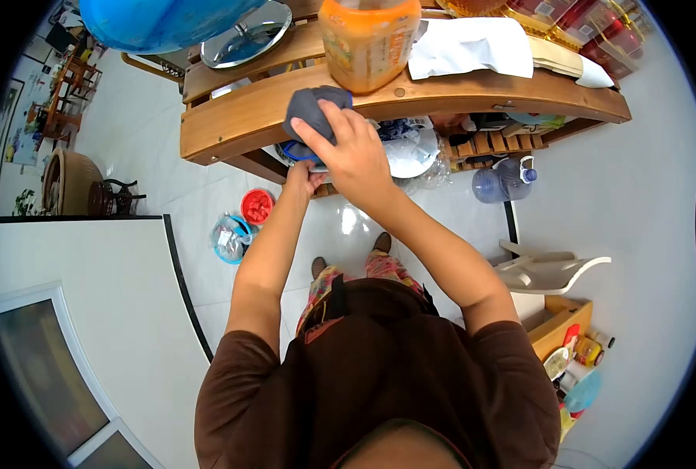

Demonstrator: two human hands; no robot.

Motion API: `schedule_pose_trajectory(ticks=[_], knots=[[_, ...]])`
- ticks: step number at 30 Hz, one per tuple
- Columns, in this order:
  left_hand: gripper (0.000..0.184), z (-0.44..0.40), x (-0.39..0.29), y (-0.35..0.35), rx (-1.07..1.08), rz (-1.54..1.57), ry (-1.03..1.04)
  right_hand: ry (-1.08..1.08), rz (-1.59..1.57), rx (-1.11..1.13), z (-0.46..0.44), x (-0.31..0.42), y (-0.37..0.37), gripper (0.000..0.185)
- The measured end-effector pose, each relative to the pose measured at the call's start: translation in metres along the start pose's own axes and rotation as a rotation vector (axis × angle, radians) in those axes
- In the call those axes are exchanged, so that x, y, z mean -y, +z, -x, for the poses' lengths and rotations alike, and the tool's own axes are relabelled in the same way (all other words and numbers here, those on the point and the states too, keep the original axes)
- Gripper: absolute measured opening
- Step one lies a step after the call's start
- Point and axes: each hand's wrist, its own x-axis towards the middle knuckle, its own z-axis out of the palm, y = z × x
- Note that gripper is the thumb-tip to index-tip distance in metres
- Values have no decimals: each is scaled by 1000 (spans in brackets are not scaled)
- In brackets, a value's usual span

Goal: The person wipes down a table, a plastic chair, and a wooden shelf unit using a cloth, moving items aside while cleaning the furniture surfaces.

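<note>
My right hand (356, 152) is closed on a dark grey cloth (306, 109) with a blue edge, its thumb and fingers bent over the folds. The cloth is in front of the front board of a wooden rack (246, 117) and overlaps it. Just below, my left hand (307, 180) has its fingers curled at a pale rim under the cloth. Most of what that hand grips is hidden by the cloth and the right hand. Behind the cloth, on the rack top, stands an orange-labelled plastic jar (367, 47).
A glass lid (246, 35), a blue basin (164, 23), white paper (473, 48) and boxed bottles (590, 31) are on the rack. Bagged items fill its lower shelf. On the floor are a red container (257, 206), a blue bin (233, 238), a water jug (504, 180) and a pale plastic stool (547, 270).
</note>
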Motion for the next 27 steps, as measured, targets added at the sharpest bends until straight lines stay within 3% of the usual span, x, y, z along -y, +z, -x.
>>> schedule_pose_trajectory(ticks=[3,6,7,10,12,16,19,21,25,27], knots=[[20,22,11,-25,-1,-77,-51,89,-66,-24,0,9,-5,62],[23,58,19,-47,6,-177,-59,34,-69,-172,-30,29,-13,51],[25,78,21,-49,5,-200,-42,-6,-67,-169,-44,38,-17,58],[33,125,21,-66,13,-307,-37,-160,59,-201,-81,51,0,54],[32,141,19,-83,63,-388,-60,-168,234,-178,-93,49,28,40],[34,155,15,-120,75,-496,-98,-60,427,-246,-89,55,52,45],[33,176,9,-130,45,-544,-82,-97,328,-297,-66,87,29,45],[34,180,11,-141,56,-552,-65,133,210,-232,-17,116,24,42],[39,192,21,-149,49,-555,-37,877,-73,-55,107,158,40,49],[43,191,32,-154,44,-586,-12,899,116,-101,150,170,41,55]])
